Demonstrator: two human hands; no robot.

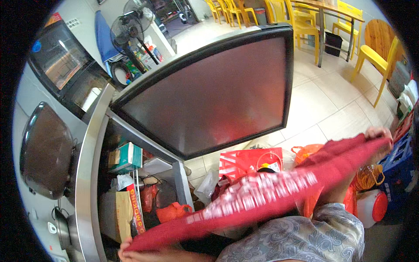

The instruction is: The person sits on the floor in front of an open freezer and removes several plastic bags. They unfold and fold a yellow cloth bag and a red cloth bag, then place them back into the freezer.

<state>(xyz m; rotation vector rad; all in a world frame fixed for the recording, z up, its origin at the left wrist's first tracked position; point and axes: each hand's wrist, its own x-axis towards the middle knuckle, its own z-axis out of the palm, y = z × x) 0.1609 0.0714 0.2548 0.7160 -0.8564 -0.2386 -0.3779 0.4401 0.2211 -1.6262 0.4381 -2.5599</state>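
Note:
A dark red cloth (270, 196) with blurred white print is stretched slantwise across the front of me. It hangs in a folded band, so I cannot tell whether it is an apron or a shirt. At the lower left, my left hand (135, 254) is closed on one end. My right hand (380, 139) grips the other end, higher up at the far right. Below the cloth shows my grey patterned clothing (292, 238). Just behind it are a red paper bag (235, 163) and an orange plastic bag (309, 152).
A large black-framed panel (214, 91) stands ahead. On the left, an open cabinet (91, 174) holds a teal box (126, 158), cardboard and red bags. To the right sit an oil bottle (370, 177), a white tub with red lid (371, 207) and blue crates (399, 168). Yellow chairs (379, 61) stand beyond.

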